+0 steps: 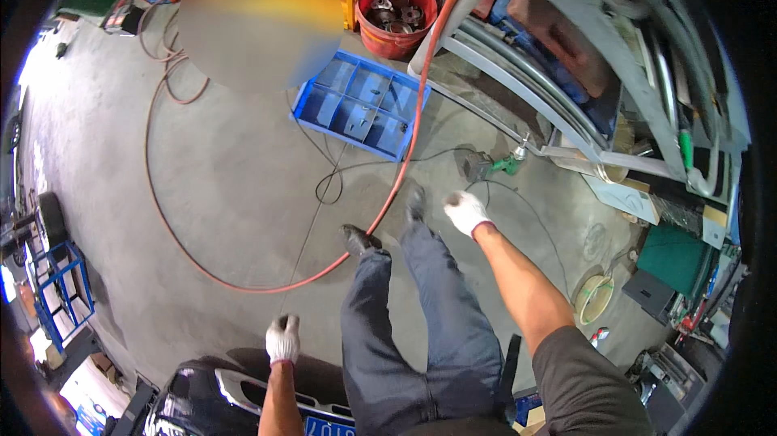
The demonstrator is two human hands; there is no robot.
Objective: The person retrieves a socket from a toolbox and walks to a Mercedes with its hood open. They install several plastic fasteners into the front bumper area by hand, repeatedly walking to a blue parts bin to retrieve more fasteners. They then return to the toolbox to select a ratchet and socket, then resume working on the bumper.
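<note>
My left hand (282, 341) wears a white glove with dark fingertips. It hangs with curled fingers above the grey floor, beside the front of a dark car (198, 400), and no object shows in it. Farther forward on the right, my right hand (467, 213), in a similar glove, is also closed with nothing visible in it. Nearest to that hand is a green power tool (506, 164) lying on the floor, apart from the fingers. A red hose (396, 181) runs over the floor past my shoes. My legs (429, 298) are between the two hands.
Ahead lies a blue compartment tray (360, 104) with small parts, near a red bucket (395, 19) of metal pieces. A metal rack (558, 104) fills the right. Black cable (328, 185) trails across the floor. A round tub (595, 300) and a blue frame (63, 294) stand at the sides.
</note>
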